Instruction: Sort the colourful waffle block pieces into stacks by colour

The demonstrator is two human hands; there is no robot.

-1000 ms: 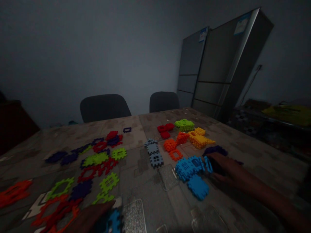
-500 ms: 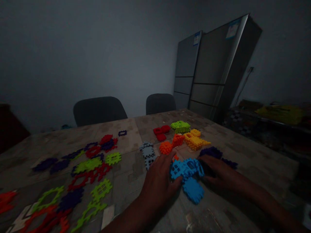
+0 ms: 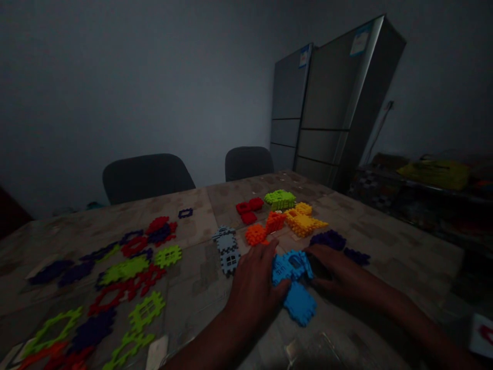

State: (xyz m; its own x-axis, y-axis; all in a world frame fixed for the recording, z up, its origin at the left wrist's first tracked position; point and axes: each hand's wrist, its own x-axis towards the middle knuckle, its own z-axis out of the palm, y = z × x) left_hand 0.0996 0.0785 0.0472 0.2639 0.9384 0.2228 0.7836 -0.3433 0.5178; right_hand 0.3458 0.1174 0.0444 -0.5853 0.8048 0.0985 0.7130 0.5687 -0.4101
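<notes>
Between my two hands is a blue structure of interlocking toothed plastic panels (image 3: 292,266), one of them with a cut-out opening. A flat blue panel (image 3: 300,304) sticks out from it toward me, low over the table. My left hand (image 3: 252,280) closes on the structure's left side, its thumb in front and fingers behind. On the right side, my right hand (image 3: 339,270) grips it, with fingertips at the top edge and the thumb lower down. An orange joined piece (image 3: 256,234) lies just beyond my left fingers. Grey linked panels (image 3: 227,249) lie left of that hand.
Red (image 3: 248,209), lime (image 3: 280,198), yellow (image 3: 304,221) and purple (image 3: 328,239) joined pieces lie beyond my hands. Loose lime panels (image 3: 147,311), with red and purple ones, spread across the left of the table (image 3: 192,293). Chairs (image 3: 148,177) and a fridge (image 3: 323,103) stand behind.
The view has turned slightly right, so the table pieces appear farther left. Both hands keep hold of the blue structure, which has tilted a little.
</notes>
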